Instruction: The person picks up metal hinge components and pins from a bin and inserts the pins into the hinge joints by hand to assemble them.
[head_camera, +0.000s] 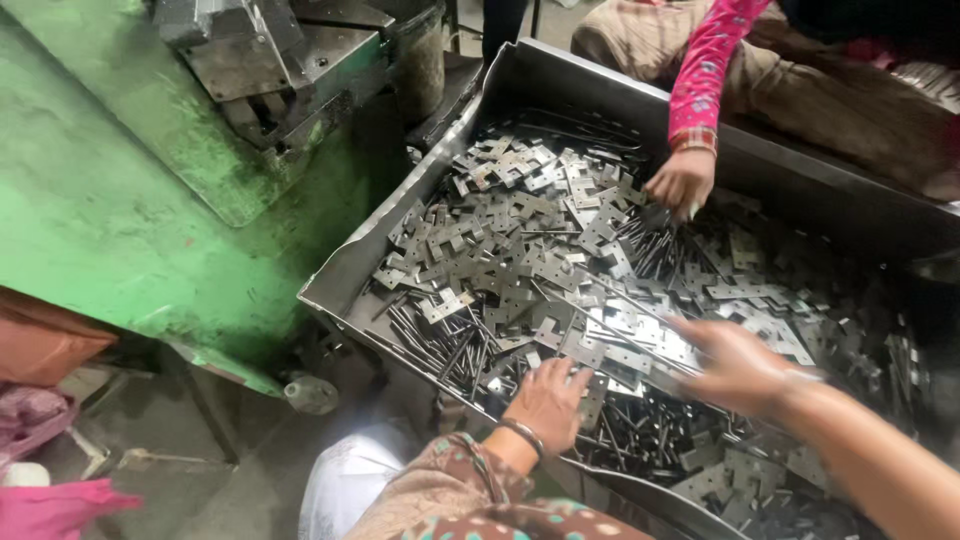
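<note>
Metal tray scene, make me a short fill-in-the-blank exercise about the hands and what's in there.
1. Both hands, left hand and right hand, rest on flat metal ____ in the tray.
2. The machine beside the tray is painted ____.
3. A co-worker's hand reaches in from a ____ sleeve.

Missing words: plates; green; pink

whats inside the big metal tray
The metal tray holds a heap of flat notched metal plates and thin rods. The pile covers the tray's floor.
</note>
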